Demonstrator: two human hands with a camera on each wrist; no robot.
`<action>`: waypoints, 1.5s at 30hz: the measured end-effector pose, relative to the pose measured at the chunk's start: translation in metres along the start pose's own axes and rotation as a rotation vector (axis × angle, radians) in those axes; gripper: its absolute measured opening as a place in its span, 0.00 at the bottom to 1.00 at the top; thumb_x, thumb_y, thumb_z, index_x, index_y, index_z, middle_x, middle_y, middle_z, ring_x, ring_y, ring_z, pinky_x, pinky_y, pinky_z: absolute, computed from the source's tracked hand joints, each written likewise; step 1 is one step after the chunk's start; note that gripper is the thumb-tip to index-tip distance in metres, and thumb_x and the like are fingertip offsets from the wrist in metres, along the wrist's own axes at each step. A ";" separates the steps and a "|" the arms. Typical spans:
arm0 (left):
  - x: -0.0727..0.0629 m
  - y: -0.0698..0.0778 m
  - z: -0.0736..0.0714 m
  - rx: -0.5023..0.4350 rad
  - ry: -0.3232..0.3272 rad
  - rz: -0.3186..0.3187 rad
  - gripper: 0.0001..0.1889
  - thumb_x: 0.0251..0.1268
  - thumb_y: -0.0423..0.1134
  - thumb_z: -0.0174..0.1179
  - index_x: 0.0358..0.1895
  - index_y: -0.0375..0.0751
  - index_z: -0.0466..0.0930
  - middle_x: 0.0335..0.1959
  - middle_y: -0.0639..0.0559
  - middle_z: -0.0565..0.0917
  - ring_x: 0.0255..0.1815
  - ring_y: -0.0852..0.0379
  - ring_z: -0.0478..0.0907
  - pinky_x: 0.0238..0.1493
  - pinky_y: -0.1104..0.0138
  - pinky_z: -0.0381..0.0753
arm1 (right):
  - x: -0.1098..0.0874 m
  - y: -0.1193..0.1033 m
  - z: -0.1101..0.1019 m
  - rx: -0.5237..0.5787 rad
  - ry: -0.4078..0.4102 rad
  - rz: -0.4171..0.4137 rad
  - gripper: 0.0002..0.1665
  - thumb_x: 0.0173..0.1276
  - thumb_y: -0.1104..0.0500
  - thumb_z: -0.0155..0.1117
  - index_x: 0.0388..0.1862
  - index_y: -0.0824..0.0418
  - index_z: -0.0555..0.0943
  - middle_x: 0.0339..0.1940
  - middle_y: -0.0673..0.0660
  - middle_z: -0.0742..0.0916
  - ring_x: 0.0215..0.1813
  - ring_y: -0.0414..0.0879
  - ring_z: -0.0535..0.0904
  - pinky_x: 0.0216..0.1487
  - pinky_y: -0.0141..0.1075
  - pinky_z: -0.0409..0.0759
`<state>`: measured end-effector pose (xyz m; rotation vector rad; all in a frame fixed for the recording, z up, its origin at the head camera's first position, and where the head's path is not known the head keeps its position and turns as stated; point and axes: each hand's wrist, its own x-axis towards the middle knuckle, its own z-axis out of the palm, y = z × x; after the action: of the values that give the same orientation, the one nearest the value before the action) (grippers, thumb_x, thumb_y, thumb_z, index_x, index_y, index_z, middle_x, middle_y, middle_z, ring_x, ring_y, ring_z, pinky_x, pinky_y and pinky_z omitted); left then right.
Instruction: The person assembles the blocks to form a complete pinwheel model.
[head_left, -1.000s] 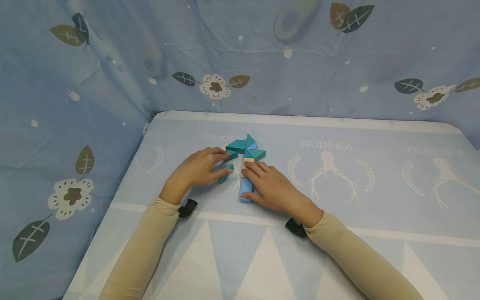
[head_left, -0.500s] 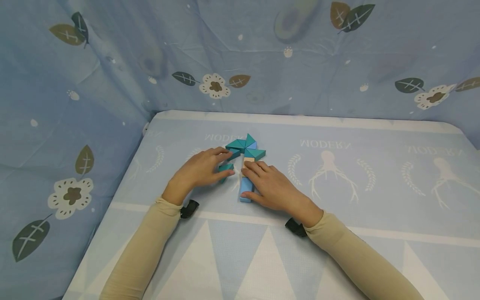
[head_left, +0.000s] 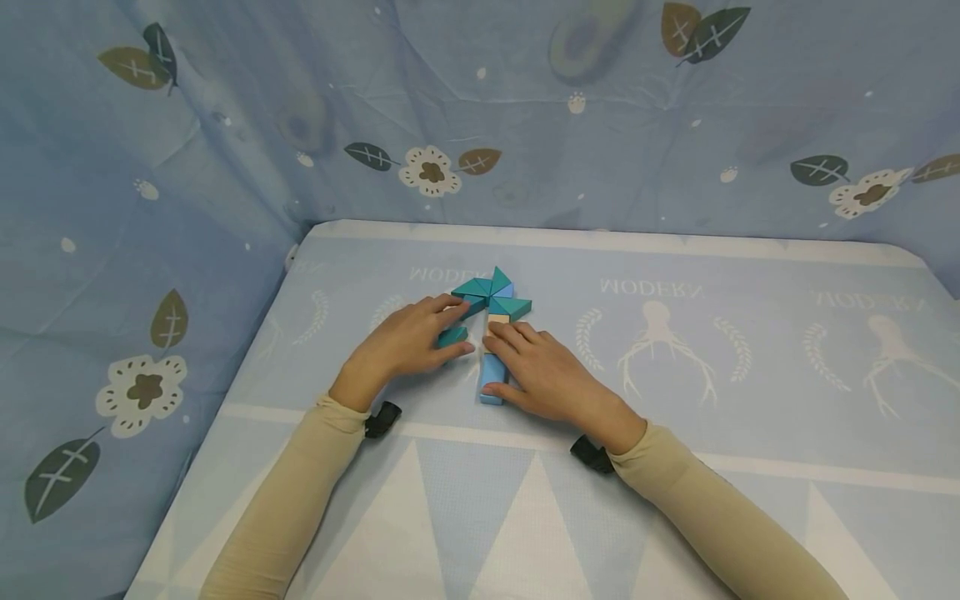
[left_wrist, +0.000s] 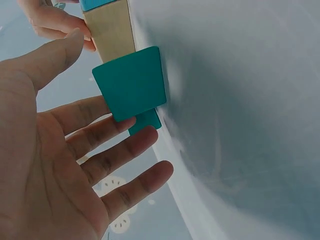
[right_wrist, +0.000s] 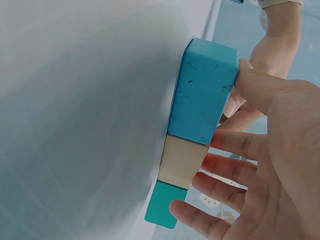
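Observation:
Teal triangular blocks form a pinwheel on the table, with a light blue block among them. Below it runs a stem: a wooden block and a blue rectangular block. My left hand has its fingers extended, fingertips against a darker teal triangular block at the pinwheel's lower left. Another teal triangular block lies between its thumb and fingers. My right hand rests along the stem; in the right wrist view its thumb touches the blue block and its fingers lie straight.
The table carries a pale printed cloth with antler and triangle patterns. A blue patterned curtain hangs behind the table and on its left. Black wrist cameras sit under both wrists.
My left hand has moved slightly right and away from me, sliding the darker teal triangular block up against the pinwheel. My right hand has stayed put on the stem.

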<state>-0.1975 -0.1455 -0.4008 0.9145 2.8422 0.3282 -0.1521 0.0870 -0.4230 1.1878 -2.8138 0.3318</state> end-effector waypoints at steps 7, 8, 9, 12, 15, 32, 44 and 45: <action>0.002 0.000 0.003 0.004 0.001 0.012 0.36 0.68 0.60 0.56 0.73 0.42 0.65 0.70 0.43 0.70 0.66 0.42 0.73 0.65 0.49 0.73 | 0.000 0.000 -0.001 0.003 -0.002 0.000 0.38 0.69 0.36 0.58 0.68 0.59 0.72 0.73 0.59 0.71 0.69 0.54 0.68 0.56 0.50 0.78; 0.002 0.000 0.003 0.005 0.003 0.014 0.36 0.68 0.60 0.56 0.73 0.42 0.65 0.70 0.43 0.70 0.66 0.42 0.73 0.65 0.49 0.73 | 0.000 0.000 -0.001 0.003 -0.003 0.001 0.38 0.69 0.36 0.58 0.68 0.59 0.72 0.73 0.59 0.71 0.69 0.54 0.68 0.56 0.50 0.78; 0.002 0.000 0.003 0.006 0.005 0.016 0.36 0.68 0.59 0.56 0.73 0.42 0.65 0.70 0.43 0.70 0.66 0.42 0.73 0.64 0.49 0.73 | 0.000 0.000 -0.001 0.003 -0.004 0.001 0.38 0.69 0.36 0.58 0.68 0.59 0.72 0.73 0.59 0.71 0.69 0.54 0.68 0.56 0.50 0.78; 0.002 0.000 0.003 0.008 0.013 0.027 0.36 0.68 0.59 0.57 0.73 0.41 0.65 0.70 0.42 0.70 0.65 0.42 0.73 0.64 0.48 0.74 | 0.000 0.000 -0.001 0.002 -0.007 0.005 0.38 0.69 0.35 0.58 0.68 0.59 0.72 0.73 0.59 0.71 0.70 0.54 0.68 0.56 0.50 0.78; 0.002 0.000 0.003 0.013 0.016 0.032 0.36 0.68 0.59 0.57 0.73 0.42 0.65 0.70 0.42 0.70 0.65 0.42 0.73 0.64 0.48 0.74 | 0.000 0.000 -0.001 0.000 -0.008 0.008 0.38 0.69 0.35 0.58 0.68 0.59 0.71 0.73 0.58 0.71 0.70 0.54 0.68 0.56 0.50 0.78; 0.002 0.002 0.004 0.031 0.053 0.062 0.35 0.68 0.58 0.57 0.72 0.41 0.66 0.69 0.42 0.71 0.62 0.42 0.76 0.61 0.49 0.76 | 0.001 0.000 -0.001 0.002 -0.002 0.001 0.38 0.69 0.36 0.58 0.68 0.59 0.72 0.72 0.58 0.71 0.69 0.54 0.69 0.55 0.50 0.79; 0.002 0.002 0.006 0.038 0.063 0.065 0.35 0.69 0.57 0.57 0.72 0.41 0.66 0.69 0.42 0.71 0.63 0.43 0.75 0.61 0.50 0.76 | 0.001 0.000 -0.001 0.002 0.003 -0.003 0.38 0.69 0.36 0.58 0.67 0.59 0.72 0.72 0.58 0.72 0.68 0.53 0.69 0.54 0.49 0.79; 0.002 0.002 0.006 0.039 0.063 0.065 0.35 0.69 0.57 0.57 0.72 0.41 0.66 0.69 0.42 0.71 0.63 0.43 0.75 0.61 0.49 0.76 | 0.001 0.000 0.000 0.001 0.003 -0.003 0.38 0.69 0.36 0.58 0.67 0.59 0.72 0.72 0.58 0.72 0.68 0.53 0.69 0.54 0.49 0.79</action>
<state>-0.1971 -0.1415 -0.4064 1.0230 2.8901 0.3153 -0.1528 0.0867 -0.4225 1.1908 -2.8090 0.3351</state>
